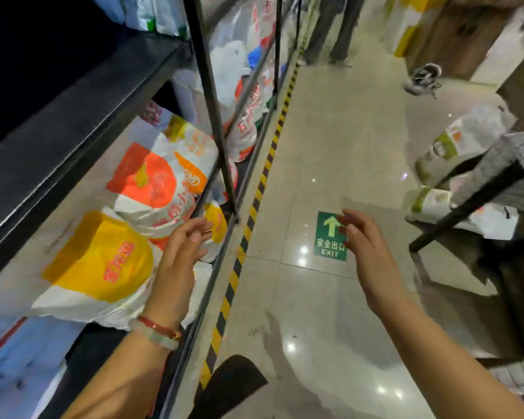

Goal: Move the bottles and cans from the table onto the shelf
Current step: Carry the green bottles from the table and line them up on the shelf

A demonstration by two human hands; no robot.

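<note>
Both hands out in front, holding nothing. Left hand (180, 252), bracelets at wrist, fingers loosely bent, grip wide, in front of sacks (127, 225) on the shelf (82, 95) w/ black posts. Right hand (366, 246) over the tiled floor, grip wide, fingers relaxed, just beside the green EXIT sign (330, 237). No bottles or cans visible; can't tell where they are. More sacks at right, under a surface (502, 164).

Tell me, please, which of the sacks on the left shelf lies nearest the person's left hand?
The yellow-and-white sack lies right beside the left hand; the orange-and-white sack sits farther along the shelf.
</note>
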